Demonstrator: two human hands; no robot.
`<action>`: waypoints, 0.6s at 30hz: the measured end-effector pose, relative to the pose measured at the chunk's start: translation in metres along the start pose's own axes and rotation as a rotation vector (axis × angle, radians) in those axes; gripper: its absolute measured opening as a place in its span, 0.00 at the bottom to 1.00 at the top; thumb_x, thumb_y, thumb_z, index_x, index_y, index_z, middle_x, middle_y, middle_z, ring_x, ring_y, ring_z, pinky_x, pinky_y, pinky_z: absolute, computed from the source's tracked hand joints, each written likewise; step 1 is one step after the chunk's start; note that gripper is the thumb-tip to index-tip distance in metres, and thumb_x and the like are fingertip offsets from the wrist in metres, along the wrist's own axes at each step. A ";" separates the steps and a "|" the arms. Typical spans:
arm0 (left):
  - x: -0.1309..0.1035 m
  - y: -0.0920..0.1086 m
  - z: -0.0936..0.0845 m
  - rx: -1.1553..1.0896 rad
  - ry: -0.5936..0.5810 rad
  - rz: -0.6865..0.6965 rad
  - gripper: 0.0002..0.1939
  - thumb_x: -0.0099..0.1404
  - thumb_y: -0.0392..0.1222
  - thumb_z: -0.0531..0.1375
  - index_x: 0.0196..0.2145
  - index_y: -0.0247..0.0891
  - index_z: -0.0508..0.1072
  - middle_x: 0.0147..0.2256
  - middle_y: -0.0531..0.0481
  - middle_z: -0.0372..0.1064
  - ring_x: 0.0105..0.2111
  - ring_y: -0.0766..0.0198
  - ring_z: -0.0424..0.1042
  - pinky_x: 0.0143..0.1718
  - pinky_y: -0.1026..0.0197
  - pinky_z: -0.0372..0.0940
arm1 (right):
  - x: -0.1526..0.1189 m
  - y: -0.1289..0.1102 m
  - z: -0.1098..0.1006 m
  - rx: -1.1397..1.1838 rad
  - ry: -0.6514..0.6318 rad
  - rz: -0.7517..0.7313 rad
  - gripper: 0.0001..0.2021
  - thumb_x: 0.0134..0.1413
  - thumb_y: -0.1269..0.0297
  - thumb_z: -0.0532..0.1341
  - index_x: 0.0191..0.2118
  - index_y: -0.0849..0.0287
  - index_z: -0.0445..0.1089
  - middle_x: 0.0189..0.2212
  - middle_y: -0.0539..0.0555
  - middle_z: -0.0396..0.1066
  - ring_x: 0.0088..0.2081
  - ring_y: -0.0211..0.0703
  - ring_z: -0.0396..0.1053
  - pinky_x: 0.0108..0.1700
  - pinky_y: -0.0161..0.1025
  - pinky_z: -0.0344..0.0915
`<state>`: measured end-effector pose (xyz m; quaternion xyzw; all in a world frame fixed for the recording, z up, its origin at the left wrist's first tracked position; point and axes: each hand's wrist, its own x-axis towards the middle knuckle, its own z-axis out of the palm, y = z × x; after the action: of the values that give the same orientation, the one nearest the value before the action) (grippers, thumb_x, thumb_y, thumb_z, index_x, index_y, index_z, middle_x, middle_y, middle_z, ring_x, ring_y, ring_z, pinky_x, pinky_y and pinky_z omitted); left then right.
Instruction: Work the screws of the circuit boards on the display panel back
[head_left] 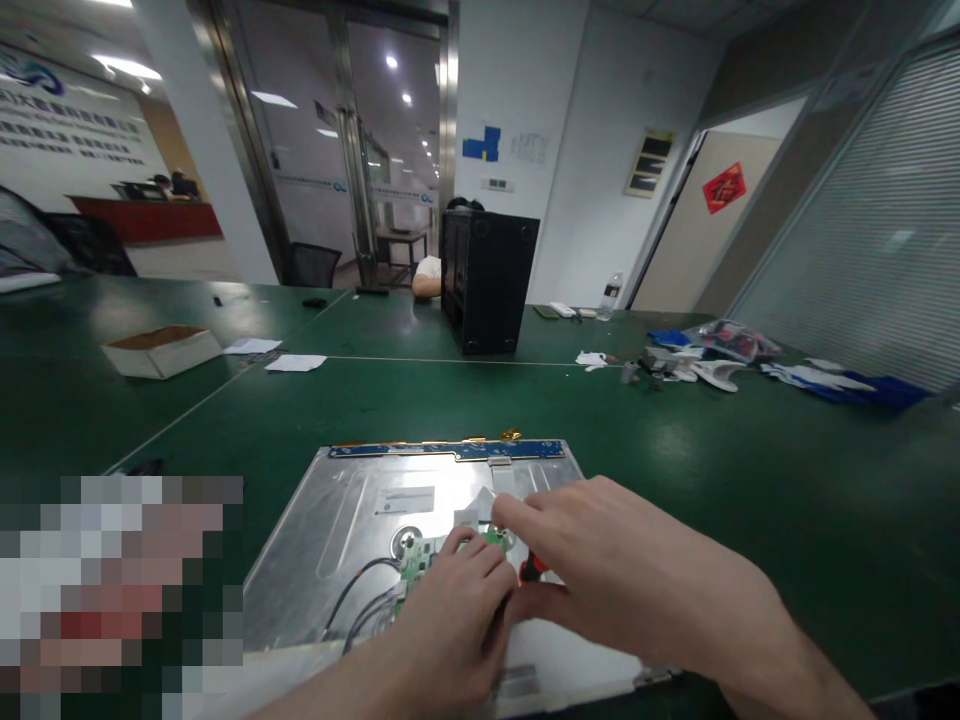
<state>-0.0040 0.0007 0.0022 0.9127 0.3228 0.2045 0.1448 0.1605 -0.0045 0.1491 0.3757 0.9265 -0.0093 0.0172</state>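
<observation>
A silvery metal panel (352, 500) lies flat on the green table, with a blue circuit strip (450, 451) along its far edge. On its middle sits a green circuit board (417, 563), partly under my hands, with dark cables (360, 580) running off to the left. My left hand (457, 610) rests over the board with its fingers curled; what they hold, if anything, is hidden. Just right of it, my right hand (592, 560) is closed around a red and black tool (532, 568), seen only in part under the fingers.
A black computer case (491, 285) stands beyond the panel, with a person's arm (427, 278) behind it. An open box (161, 354) and papers (296, 363) lie left; a bottle (610, 297) and bagged items (735, 340) right. The lower left corner is pixelated.
</observation>
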 end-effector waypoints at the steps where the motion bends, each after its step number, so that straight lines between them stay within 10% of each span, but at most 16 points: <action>1: 0.000 0.000 0.001 -0.002 -0.002 -0.003 0.08 0.62 0.37 0.55 0.40 0.41 0.69 0.38 0.45 0.70 0.43 0.51 0.68 0.54 0.44 0.56 | 0.001 -0.002 0.000 -0.041 0.003 0.028 0.06 0.56 0.69 0.61 0.40 0.57 0.65 0.30 0.49 0.74 0.28 0.44 0.72 0.23 0.39 0.49; 10: -0.001 -0.002 0.004 -0.063 0.033 0.002 0.13 0.62 0.35 0.54 0.45 0.40 0.68 0.47 0.43 0.70 0.49 0.49 0.66 0.54 0.46 0.58 | -0.003 0.000 -0.003 0.067 -0.040 -0.162 0.12 0.51 0.76 0.60 0.41 0.57 0.65 0.37 0.50 0.74 0.35 0.41 0.71 0.29 0.36 0.57; 18: 0.000 -0.003 0.005 -0.037 0.019 0.000 0.08 0.62 0.35 0.54 0.38 0.41 0.70 0.40 0.45 0.71 0.42 0.52 0.68 0.53 0.45 0.57 | 0.007 0.006 -0.001 -0.108 0.028 0.053 0.03 0.61 0.66 0.57 0.36 0.58 0.67 0.26 0.52 0.74 0.25 0.44 0.71 0.23 0.38 0.47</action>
<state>-0.0030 0.0024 -0.0037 0.9078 0.3204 0.2190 0.1589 0.1597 0.0044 0.1495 0.3988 0.9155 0.0464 0.0246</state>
